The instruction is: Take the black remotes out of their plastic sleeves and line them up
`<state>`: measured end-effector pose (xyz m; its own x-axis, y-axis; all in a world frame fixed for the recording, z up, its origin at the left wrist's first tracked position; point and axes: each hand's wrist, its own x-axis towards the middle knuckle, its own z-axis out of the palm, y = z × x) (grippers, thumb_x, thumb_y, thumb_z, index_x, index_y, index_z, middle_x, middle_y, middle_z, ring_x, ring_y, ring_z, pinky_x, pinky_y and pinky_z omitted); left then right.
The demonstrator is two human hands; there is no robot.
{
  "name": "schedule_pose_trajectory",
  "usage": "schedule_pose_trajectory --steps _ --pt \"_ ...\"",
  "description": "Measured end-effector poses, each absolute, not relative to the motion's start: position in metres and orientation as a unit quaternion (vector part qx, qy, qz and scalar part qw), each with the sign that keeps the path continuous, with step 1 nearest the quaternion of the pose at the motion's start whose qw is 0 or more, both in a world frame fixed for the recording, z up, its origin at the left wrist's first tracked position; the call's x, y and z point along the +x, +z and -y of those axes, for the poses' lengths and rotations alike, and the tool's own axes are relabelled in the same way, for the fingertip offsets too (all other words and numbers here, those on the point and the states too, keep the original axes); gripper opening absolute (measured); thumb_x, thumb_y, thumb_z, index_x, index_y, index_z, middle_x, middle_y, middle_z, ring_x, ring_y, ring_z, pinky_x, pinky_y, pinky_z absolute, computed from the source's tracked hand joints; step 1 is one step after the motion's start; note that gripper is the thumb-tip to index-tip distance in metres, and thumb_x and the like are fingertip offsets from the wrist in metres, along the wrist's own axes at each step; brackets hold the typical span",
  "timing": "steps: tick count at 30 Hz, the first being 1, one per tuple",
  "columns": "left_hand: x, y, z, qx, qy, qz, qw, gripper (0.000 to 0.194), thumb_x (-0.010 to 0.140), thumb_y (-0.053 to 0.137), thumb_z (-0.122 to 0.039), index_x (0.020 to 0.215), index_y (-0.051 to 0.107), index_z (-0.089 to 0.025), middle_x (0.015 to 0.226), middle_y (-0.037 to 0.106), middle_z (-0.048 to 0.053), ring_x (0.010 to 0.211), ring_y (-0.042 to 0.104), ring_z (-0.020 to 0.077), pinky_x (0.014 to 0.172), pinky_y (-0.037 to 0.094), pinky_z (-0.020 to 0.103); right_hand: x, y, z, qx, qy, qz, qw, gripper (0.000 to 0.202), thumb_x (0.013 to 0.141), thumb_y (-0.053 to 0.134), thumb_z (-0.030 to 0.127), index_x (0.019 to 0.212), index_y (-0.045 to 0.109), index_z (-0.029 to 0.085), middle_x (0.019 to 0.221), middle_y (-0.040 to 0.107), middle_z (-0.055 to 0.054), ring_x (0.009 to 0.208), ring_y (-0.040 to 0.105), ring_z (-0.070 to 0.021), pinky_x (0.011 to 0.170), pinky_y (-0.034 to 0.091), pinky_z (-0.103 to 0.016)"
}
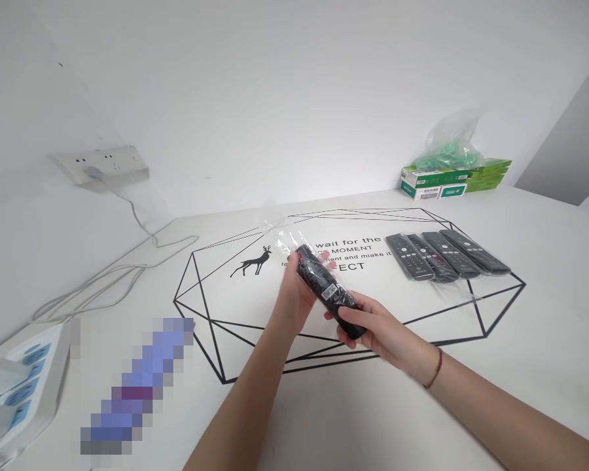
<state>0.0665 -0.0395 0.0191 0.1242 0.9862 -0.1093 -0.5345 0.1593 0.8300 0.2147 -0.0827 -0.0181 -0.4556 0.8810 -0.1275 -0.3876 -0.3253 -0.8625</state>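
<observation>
My left hand [302, 291] has its fingers curled around the far end of a black remote [319, 278], and my right hand [373, 324] grips the near end, thumb laid across the top. So both hands are full with the one remote, tilted between them over the desk [559, 327]. It's in a clear sleeve [287, 239], with the loose end poking out past my left fingers, and a white label [330, 292] shows just ahead of my right thumb.

Off to the right of my right hand there's four more remotes [450, 255] in a slanted row, wrapped too. Way beyond those, against the wall, sit some green boxes [434, 178] with a plastic bag [451, 150] on top. Well left of my left hand: a cable [132, 209] running from the socket [110, 167], a power strip [53, 366] nearer me, and something bluish [142, 373] too pixelated to make out.
</observation>
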Motion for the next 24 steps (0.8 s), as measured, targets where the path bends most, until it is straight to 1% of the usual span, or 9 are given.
schedule_pose_trajectory --steps 2,4,7,10,15,17,20,22,24 --pt "0.070 0.016 0.043 0.338 0.527 -0.351 0.696 0.044 0.085 0.054 -0.050 0.120 0.053 -0.023 0.117 0.066 0.013 0.100 0.066 0.0268 0.067 0.056 0.031 0.215 -0.018 0.082 -0.303 0.755 0.399 0.423 0.026 0.076 0.071 0.034 0.095 0.062 0.019 0.094 0.064 -0.005 0.061 0.058 -0.0104 0.052 0.040 -0.023" --pt "0.072 0.015 0.046 0.344 0.529 -0.354 0.690 0.048 0.084 0.057 -0.046 0.128 0.046 -0.027 0.116 0.066 0.011 0.096 0.067 0.0256 0.068 0.056 0.032 0.215 -0.016 0.082 -0.307 0.755 0.402 0.418 0.028 0.077 0.070 0.036 0.097 0.062 0.018 0.094 0.065 -0.005 0.061 0.057 -0.0106 0.053 0.040 -0.024" --pt "0.070 0.017 0.044 0.335 0.571 -0.358 0.659 0.053 0.086 0.054 -0.047 0.134 0.039 -0.029 0.113 0.067 0.011 0.092 0.069 0.0235 0.076 0.055 0.034 0.215 -0.013 0.083 -0.318 0.750 0.411 0.409 0.033 0.076 0.070 0.037 0.102 0.062 0.018 0.098 0.066 -0.008 0.061 0.056 -0.0108 0.053 0.040 -0.025" --pt "0.063 0.024 0.035 0.317 0.608 -0.377 0.623 0.055 0.087 0.051 -0.051 0.136 0.038 -0.030 0.113 0.066 0.010 0.091 0.069 0.0227 0.078 0.055 0.036 0.215 -0.012 0.084 -0.327 0.740 0.425 0.406 0.034 0.076 0.071 0.037 0.102 0.061 0.018 0.098 0.067 -0.008 0.058 0.054 -0.0097 0.050 0.038 -0.024" --pt "0.017 0.046 0.023 0.262 0.732 -0.386 0.496 0.046 0.092 0.038 -0.047 0.137 0.032 -0.037 0.121 0.061 0.005 0.102 0.065 0.0170 0.084 0.054 0.031 0.214 -0.013 0.086 -0.338 0.736 0.447 0.380 0.031 0.076 0.070 0.035 0.101 0.060 0.018 0.094 0.067 -0.006 0.054 0.052 -0.0088 0.048 0.036 -0.023" --pt "-0.012 0.055 0.024 0.260 0.758 -0.414 0.432 0.047 0.090 0.039 -0.047 0.136 0.031 -0.039 0.123 0.059 0.004 0.104 0.063 0.0164 0.084 0.054 0.029 0.214 -0.013 0.087 -0.340 0.736 0.445 0.381 0.030 0.077 0.069 0.034 0.101 0.060 0.018 0.094 0.067 -0.006 0.053 0.052 -0.0083 0.048 0.036 -0.023" --pt "-0.049 0.059 0.030 0.310 0.685 -0.588 0.300 0.055 0.086 0.046 -0.043 0.137 0.029 -0.034 0.123 0.058 0.008 0.102 0.064 0.0201 0.081 0.054 0.034 0.215 -0.012 0.087 -0.342 0.737 0.437 0.385 0.028 0.078 0.067 0.032 0.100 0.060 0.018 0.095 0.066 -0.006 0.054 0.052 -0.0083 0.047 0.035 -0.023" --pt "-0.062 0.055 0.033 0.377 0.563 -0.718 0.158 0.062 0.082 0.051 -0.040 0.140 0.030 -0.029 0.126 0.054 0.013 0.108 0.060 0.0268 0.089 0.049 0.043 0.215 -0.012 0.087 -0.343 0.739 0.433 0.385 0.027 0.078 0.067 0.031 0.100 0.060 0.019 0.095 0.066 -0.006 0.055 0.052 -0.0085 0.048 0.036 -0.023" --pt "-0.064 0.048 0.033 0.423 0.407 -0.807 0.064 0.070 0.079 0.052 -0.039 0.143 0.030 -0.020 0.132 0.049 0.021 0.118 0.051 0.0369 0.097 0.040 0.054 0.216 -0.012 0.086 -0.349 0.740 0.429 0.383 0.027 0.078 0.067 0.031 0.100 0.060 0.019 0.096 0.066 -0.006 0.055 0.052 -0.0086 0.048 0.036 -0.023"
